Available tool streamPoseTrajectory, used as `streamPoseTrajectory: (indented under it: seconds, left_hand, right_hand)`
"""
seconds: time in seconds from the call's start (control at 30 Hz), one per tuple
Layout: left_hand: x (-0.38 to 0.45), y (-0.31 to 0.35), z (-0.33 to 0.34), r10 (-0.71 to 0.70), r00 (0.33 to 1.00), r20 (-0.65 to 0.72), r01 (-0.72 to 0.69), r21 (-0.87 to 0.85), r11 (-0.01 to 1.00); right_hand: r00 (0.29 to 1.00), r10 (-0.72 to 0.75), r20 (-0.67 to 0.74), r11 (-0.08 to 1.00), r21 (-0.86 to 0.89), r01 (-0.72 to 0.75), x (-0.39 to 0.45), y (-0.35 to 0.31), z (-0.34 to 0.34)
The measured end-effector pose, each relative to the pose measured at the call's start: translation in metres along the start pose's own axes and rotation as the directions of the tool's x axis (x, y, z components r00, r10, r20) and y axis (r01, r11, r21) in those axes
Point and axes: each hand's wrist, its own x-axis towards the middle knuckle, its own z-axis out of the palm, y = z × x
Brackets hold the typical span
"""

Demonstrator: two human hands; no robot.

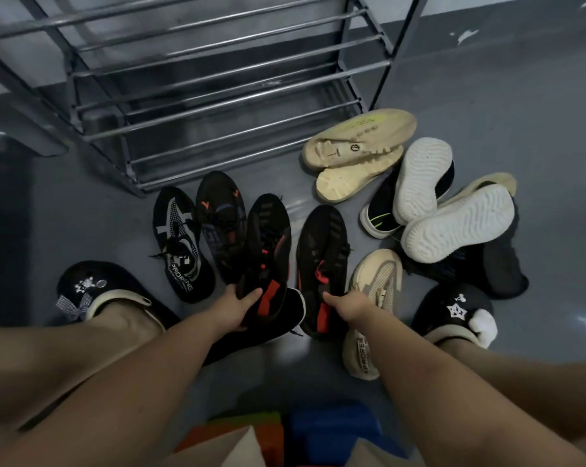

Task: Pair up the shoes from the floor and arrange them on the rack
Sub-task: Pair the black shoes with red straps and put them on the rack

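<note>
Grey floor (521,112) before the metal rack (217,85) holds scattered shoes. Left hand (232,306) grips 1 black-and-red sneaker (268,251) by its heel; right hand (349,306) grips its match (322,261) likewise.

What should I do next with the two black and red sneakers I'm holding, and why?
Probably lift both together onto a bar shelf of the grey metal rack. Your left hand grips one black sneaker with red accents, your right hand its matching black and red sneaker, so the pair is already matched, and the rack's shelves look bare.
</note>
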Motion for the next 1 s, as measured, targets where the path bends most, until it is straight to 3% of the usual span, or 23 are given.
streamPoseTrajectory:
  seconds: [0.2, 0.43, 0.63, 0.87, 1.0]
  left_hand:
    - [0.000, -0.003, -0.007, -0.013, 0.998, 0.061, 0.011, 0.031, 0.999]
    - [-0.006, 0.004, -0.006, -0.037, 0.994, 0.107, 0.044, -0.059, 0.997]
    - [-0.016, 0.012, -0.005, -0.023, 0.987, 0.158, 0.060, -0.235, 0.970]
    - [-0.038, 0.019, 0.000, 0.008, 0.973, 0.230, 0.078, -0.363, 0.928]
    - [-0.047, 0.025, 0.003, 0.030, 0.971, 0.235, 0.063, -0.379, 0.923]
  right_hand:
    - [0.999, -0.001, 0.037, 0.990, 0.138, -0.004, -0.004, 0.006, 0.003]
    - [0.999, -0.049, -0.016, 0.960, 0.276, 0.051, -0.014, 0.006, -0.003]
    - [0.995, -0.098, -0.008, 0.891, 0.445, 0.091, -0.019, 0.006, -0.019]
    - [0.962, -0.182, -0.205, 0.885, 0.392, 0.251, -0.035, 0.000, -0.038]
    - [0.966, -0.193, -0.170, 0.783, 0.567, 0.256, -0.050, -0.006, -0.047]
